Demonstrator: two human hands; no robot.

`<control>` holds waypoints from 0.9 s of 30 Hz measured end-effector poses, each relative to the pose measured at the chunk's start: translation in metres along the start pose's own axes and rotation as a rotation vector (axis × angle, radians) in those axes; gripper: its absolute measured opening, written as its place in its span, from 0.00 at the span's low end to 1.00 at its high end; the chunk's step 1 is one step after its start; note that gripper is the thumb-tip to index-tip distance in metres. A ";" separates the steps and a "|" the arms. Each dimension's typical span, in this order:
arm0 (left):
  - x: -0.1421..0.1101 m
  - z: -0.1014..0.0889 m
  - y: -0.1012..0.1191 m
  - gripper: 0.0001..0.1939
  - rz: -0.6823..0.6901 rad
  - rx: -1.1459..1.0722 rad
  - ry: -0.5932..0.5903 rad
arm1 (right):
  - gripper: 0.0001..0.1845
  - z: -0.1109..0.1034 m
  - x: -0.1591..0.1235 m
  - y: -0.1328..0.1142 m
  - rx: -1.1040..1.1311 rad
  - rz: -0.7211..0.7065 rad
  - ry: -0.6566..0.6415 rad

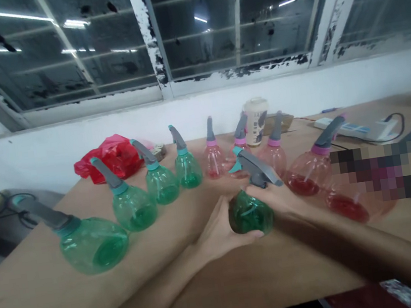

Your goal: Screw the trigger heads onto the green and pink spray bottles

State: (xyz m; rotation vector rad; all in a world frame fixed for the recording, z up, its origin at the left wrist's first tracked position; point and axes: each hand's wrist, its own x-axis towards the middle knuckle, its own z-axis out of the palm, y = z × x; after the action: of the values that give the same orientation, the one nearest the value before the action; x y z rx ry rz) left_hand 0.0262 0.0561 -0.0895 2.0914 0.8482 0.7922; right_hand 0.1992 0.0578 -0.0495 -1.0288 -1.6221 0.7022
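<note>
Table gap; green bottles block left, pink bottles right.

Left hand cupped, right hand curled

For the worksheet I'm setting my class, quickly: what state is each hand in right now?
Left hand: closed around the lower body of a green bottle.
Right hand: closed on the same bottle, near its neck.

Both hands around a green spray bottle, amid green and pink spray bottles.
</note>
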 end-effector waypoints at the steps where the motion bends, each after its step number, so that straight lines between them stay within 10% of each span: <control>1: 0.000 -0.002 0.000 0.44 -0.019 0.016 -0.012 | 0.21 0.000 0.001 -0.002 0.000 -0.004 -0.016; 18: 0.002 -0.013 0.000 0.43 -0.116 0.234 -0.054 | 0.14 -0.004 0.009 -0.005 0.051 -0.033 -0.139; 23: 0.006 -0.030 -0.011 0.21 0.051 0.280 0.015 | 0.07 -0.001 0.011 -0.012 0.043 -0.065 -0.088; 27: 0.013 -0.034 -0.019 0.14 -0.068 0.447 0.157 | 0.05 -0.001 0.010 -0.015 -0.012 -0.086 -0.039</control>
State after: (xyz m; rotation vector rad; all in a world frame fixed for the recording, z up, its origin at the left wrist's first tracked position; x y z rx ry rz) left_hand 0.0024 0.0892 -0.0828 2.3899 1.2701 0.7916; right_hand 0.1949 0.0595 -0.0319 -0.9530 -1.6963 0.6589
